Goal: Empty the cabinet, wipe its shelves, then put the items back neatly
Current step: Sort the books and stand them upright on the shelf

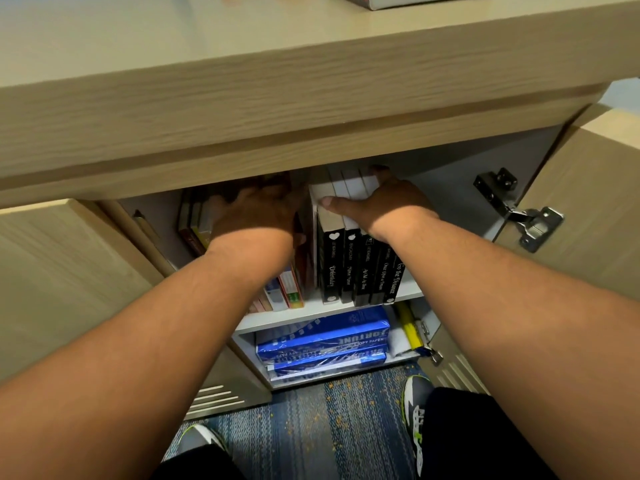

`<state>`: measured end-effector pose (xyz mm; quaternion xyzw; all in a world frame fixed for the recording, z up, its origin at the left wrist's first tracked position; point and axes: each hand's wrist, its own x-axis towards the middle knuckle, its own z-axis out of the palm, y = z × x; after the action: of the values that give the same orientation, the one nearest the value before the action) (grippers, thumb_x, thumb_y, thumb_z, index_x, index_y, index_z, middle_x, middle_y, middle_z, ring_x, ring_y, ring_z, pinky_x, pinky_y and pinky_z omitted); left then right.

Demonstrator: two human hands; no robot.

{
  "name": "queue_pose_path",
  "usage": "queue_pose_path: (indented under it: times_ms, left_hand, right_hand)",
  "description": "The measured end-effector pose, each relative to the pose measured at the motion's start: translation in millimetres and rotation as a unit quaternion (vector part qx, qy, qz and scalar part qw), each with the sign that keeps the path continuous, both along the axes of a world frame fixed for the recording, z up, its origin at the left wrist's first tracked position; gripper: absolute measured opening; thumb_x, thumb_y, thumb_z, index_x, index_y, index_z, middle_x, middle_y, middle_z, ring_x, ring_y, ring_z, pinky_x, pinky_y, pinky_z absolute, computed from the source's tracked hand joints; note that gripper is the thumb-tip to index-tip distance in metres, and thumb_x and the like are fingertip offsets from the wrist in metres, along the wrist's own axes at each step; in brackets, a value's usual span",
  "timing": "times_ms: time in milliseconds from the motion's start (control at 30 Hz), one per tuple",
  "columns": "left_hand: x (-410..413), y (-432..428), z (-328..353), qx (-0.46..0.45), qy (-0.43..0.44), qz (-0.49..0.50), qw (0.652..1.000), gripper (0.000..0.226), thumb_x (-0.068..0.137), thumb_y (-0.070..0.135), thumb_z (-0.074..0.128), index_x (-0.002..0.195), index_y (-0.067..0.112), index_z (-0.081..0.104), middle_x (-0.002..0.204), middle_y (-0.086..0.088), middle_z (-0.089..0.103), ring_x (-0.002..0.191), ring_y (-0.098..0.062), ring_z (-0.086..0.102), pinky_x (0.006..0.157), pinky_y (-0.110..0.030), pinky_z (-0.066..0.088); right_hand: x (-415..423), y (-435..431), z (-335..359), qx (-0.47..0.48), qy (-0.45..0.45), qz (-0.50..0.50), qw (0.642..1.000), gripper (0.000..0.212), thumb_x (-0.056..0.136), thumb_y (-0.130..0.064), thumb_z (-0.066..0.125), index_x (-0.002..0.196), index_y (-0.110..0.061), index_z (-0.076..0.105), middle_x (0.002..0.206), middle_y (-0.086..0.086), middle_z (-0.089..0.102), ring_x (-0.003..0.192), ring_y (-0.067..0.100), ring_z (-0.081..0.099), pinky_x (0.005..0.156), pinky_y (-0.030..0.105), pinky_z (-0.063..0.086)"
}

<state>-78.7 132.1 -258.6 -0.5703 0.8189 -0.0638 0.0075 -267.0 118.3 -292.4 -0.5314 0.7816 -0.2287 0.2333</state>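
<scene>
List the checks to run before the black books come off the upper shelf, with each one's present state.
1. Right hand grips the black books across their tops: ok.
2. Every black book inside that grip: cannot tell, fingers partly hidden.
3. Left hand has a hold on the coloured books: cannot tell, fingertips in shadow.
4. Right cabinet door swung clear: ok.
5. Lower shelf emptied: not ok, copy paper lies there.

The upper shelf (322, 311), centre frame, carries upright black-spined books (360, 271) and colourful books (287, 291) left of them. The lower shelf (403, 356) carries stacked blue paper reams (322, 341).
</scene>
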Motion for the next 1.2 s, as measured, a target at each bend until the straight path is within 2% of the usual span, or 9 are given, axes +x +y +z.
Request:
queue_pose_path:
  times_ms: [100, 233, 367, 467, 600, 833, 933, 1067, 1200]
  left_hand:
    - [-9.7, -4.8, 7.3, 0.047, 0.034, 0.013, 0.998, 0.051, 0.098, 0.041, 0.060, 0.146, 0.035, 0.044, 0.141, -0.007, 0.053, 0.130, -0.031, 0.050, 0.097, -0.040, 0.044]
    - [-2.5, -8.4, 2.4, 0.050, 0.074, -0.002, 0.996, 0.066, 0.097, 0.048, 0.059, 0.153, 0.047, 0.024, 0.145, -0.007, 0.053, 0.128, -0.030, 0.053, 0.099, -0.039, 0.046]
    - [2.3, -7.9, 2.1, 0.030, 0.103, -0.016, 0.994, 0.058, 0.097, 0.048, 0.060, 0.150, 0.044, 0.036, 0.148, -0.003, 0.051, 0.129, -0.026, 0.053, 0.102, -0.037, 0.044]
    - [2.0, -5.2, 3.8, 0.014, 0.079, -0.020, 0.997, 0.053, 0.095, 0.048, 0.062, 0.145, 0.038, 0.046, 0.141, -0.006, 0.057, 0.123, -0.028, 0.056, 0.100, -0.041, 0.045]
    - [2.2, -3.1, 10.5, 0.003, 0.064, -0.007, 0.998, 0.040, 0.097, 0.041, 0.062, 0.136, 0.033, 0.058, 0.124, -0.005, 0.065, 0.103, -0.025, 0.060, 0.081, -0.030, 0.043]
    - [-13.3, -15.8, 23.1, 0.098, 0.057, 0.009, 0.994, 0.024, 0.103, 0.022, 0.055, 0.124, 0.017, 0.066, 0.117, -0.007, 0.066, 0.090, -0.017, 0.054, 0.076, -0.029, 0.041]
    - [-10.4, -11.9, 21.1, 0.073, 0.063, 0.016, 0.995, 0.021, 0.096, 0.015, 0.063, 0.116, 0.020, 0.069, 0.108, -0.005, 0.067, 0.091, -0.020, 0.060, 0.079, -0.032, 0.049]
    - [-1.8, -5.0, 8.5, 0.033, 0.030, -0.006, 0.999, 0.023, 0.098, 0.027, 0.061, 0.120, 0.024, 0.065, 0.105, 0.002, 0.054, 0.094, -0.021, 0.052, 0.077, -0.031, 0.038]
    - [14.8, 1.7, -7.5, -0.028, 0.045, -0.085, 0.995, 0.043, 0.093, 0.039, 0.066, 0.134, 0.031, 0.057, 0.125, -0.003, 0.052, 0.122, -0.025, 0.046, 0.101, -0.041, 0.043]
  right_hand:
    - [2.3, -1.6, 0.5, 0.001, 0.007, 0.002, 1.000, 0.124, 0.052, -0.096, 0.056, 0.154, -0.031, 0.028, 0.152, 0.003, 0.045, 0.135, 0.029, 0.046, 0.106, 0.045, 0.045]
    - [3.1, -3.3, 0.2, 0.014, 0.027, 0.005, 1.000, 0.119, 0.059, -0.095, 0.055, 0.155, -0.030, 0.027, 0.152, 0.004, 0.045, 0.135, 0.029, 0.046, 0.104, 0.042, 0.045]
    - [4.8, 0.3, 4.1, 0.011, 0.023, 0.009, 1.000, 0.115, 0.064, -0.091, 0.058, 0.156, -0.030, 0.025, 0.152, 0.004, 0.045, 0.134, 0.029, 0.047, 0.101, 0.040, 0.044]
    - [4.3, 4.0, 6.4, 0.011, 0.023, 0.007, 1.000, 0.113, 0.067, -0.088, 0.059, 0.157, -0.030, 0.021, 0.155, 0.005, 0.041, 0.136, 0.030, 0.045, 0.103, 0.042, 0.042]
    - [3.4, 2.8, 10.0, 0.026, -0.002, 0.014, 1.000, 0.115, 0.070, -0.083, 0.063, 0.159, -0.030, 0.014, 0.160, 0.005, 0.033, 0.142, 0.030, 0.039, 0.108, 0.040, 0.038]
    - [5.7, 3.0, 9.1, 0.034, 0.004, 0.005, 0.999, 0.116, 0.068, -0.086, 0.060, 0.159, -0.033, 0.011, 0.162, 0.005, 0.030, 0.143, 0.032, 0.037, 0.113, 0.044, 0.038]
    - [5.9, 3.8, 8.2, 0.027, 0.006, 0.011, 1.000, 0.114, 0.071, -0.086, 0.059, 0.159, -0.032, 0.012, 0.160, 0.005, 0.033, 0.142, 0.032, 0.038, 0.112, 0.044, 0.038]
    - [9.5, -1.1, 7.5, 0.023, 0.004, 0.023, 0.999, 0.115, 0.069, -0.087, 0.059, 0.158, -0.031, 0.015, 0.159, 0.006, 0.035, 0.141, 0.031, 0.040, 0.111, 0.044, 0.039]
    - [16.2, -5.5, 9.1, 0.029, -0.019, 0.038, 0.999, 0.118, 0.067, -0.087, 0.061, 0.158, -0.028, 0.015, 0.159, 0.005, 0.036, 0.137, 0.028, 0.045, 0.101, 0.037, 0.041]
